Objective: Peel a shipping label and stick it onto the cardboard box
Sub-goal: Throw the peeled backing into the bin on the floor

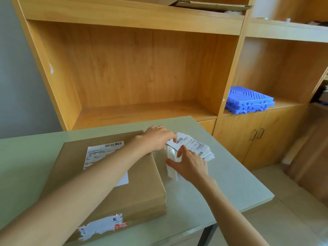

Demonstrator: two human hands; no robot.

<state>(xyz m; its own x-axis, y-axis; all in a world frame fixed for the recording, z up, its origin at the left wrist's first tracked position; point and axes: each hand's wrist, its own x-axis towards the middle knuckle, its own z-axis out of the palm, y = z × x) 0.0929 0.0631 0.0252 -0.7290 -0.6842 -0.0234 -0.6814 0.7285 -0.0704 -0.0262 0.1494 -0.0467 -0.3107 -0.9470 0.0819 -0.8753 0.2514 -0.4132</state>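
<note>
The left forearm [99, 167] hides part of the box's stuck label [99, 153]; label print too small to read.

Left hand [157, 137], right hand [190, 163]: bare, ringless; forearms bare, sleeveless; fingers [170, 161] slender.

Left hand [158, 137] and right hand [190, 163] outstretched, fingers spread

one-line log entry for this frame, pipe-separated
phase: picking label | left hand: on label stack | right hand: open, over white strips | cardboard box: on table, one label already stuck
</note>
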